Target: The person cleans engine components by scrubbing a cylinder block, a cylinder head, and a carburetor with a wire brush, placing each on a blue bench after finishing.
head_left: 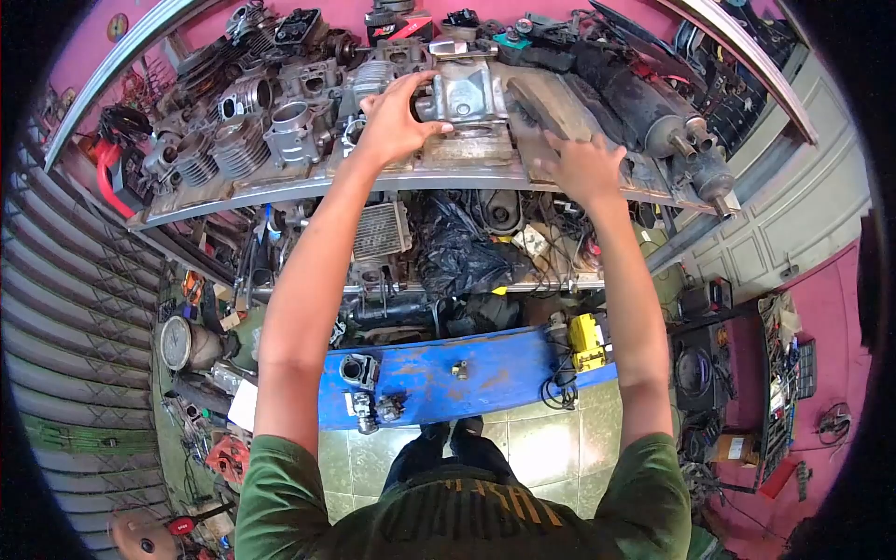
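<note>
My left hand (397,121) grips the left side of a boxy silver engine cylinder block (469,96), thumb low and fingers on top. The block sits among other parts near the front of the upper shelf (364,177), above a flat, worn metal piece (462,149). My right hand (588,170) is over the shelf's front edge, fingers spread and holding nothing. Close behind it lies a long flat bar (555,107). Finned cylinders (240,149) and a grey cylinder (297,131) stand left of my left hand.
Exhaust mufflers (653,107) lie at the shelf's right end. On the lower shelf are a radiator (378,233) and a black plastic bag (467,252). Below stands a blue bench (499,369) with small metal parts (359,371) and a yellow tool (587,342).
</note>
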`<move>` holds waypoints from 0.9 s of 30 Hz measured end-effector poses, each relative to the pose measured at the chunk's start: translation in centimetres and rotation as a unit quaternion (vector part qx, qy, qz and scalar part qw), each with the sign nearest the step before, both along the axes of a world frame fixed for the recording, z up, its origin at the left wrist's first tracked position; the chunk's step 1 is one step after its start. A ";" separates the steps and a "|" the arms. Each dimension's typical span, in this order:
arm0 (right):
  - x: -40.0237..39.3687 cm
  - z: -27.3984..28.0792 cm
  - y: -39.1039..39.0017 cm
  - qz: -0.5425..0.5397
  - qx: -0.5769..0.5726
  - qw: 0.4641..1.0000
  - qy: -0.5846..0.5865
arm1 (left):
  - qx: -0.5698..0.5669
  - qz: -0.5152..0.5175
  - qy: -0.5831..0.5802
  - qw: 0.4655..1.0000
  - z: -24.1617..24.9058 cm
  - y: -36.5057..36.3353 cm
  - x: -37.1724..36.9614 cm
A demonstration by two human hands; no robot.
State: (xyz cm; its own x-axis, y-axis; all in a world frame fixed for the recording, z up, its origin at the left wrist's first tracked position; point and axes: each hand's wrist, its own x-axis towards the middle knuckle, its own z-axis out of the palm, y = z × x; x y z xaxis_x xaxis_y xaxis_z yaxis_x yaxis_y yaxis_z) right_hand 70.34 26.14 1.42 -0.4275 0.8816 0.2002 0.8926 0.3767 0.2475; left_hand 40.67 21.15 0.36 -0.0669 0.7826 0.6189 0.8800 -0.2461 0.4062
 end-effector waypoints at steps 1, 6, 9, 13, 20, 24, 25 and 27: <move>0.2 -0.7 0.2 -0.001 0.000 1.000 -0.001 | 0.000 -0.001 -0.001 1.000 0.1 -0.2 0.1; 0.7 -1.4 1.7 -0.032 0.015 0.995 0.095 | 0.000 -0.002 0.006 1.000 0.0 -0.5 0.3; 0.0 -1.7 3.1 -0.046 -0.023 0.992 0.115 | -0.004 -0.006 -0.009 1.000 -0.3 -0.4 0.3; -0.9 -1.1 4.1 -0.058 -0.036 0.987 0.143 | 0.001 -0.012 -0.014 1.000 -0.7 -0.2 0.1; -1.4 -0.6 5.5 -0.063 -0.062 0.976 0.198 | 0.025 -0.028 -0.040 0.999 -1.1 0.0 0.2; -0.9 -2.4 5.3 -0.073 -0.002 0.953 0.295 | 0.024 -0.031 -0.049 0.998 -1.1 -0.1 0.3; -0.7 -2.6 4.9 -0.073 -0.003 0.953 0.294 | 0.024 -0.031 -0.050 0.998 -1.2 -0.2 0.3; 0.0 -2.8 3.2 -0.051 0.041 0.913 0.404 | 0.018 -0.029 -0.051 0.998 -1.1 0.0 0.2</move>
